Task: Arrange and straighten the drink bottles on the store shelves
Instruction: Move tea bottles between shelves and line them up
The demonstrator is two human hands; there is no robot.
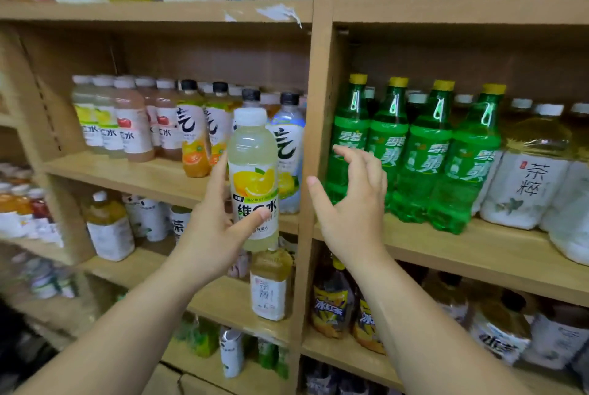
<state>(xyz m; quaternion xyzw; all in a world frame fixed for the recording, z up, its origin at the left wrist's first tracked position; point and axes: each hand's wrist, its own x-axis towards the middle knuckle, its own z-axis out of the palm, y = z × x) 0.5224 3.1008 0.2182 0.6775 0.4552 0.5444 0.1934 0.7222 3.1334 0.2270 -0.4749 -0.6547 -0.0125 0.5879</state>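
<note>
1. Lemon bottle (253,171): upright, held clear before the middle shelf's (127,178) front edge, right end (likely awaiting a slot).
2. Left hand (220,229): grips its lower label.
3. Right hand (353,203): spread wide, empty, near the green bottles (424,152) at their shelf's left end, seemingly to square them.
</note>
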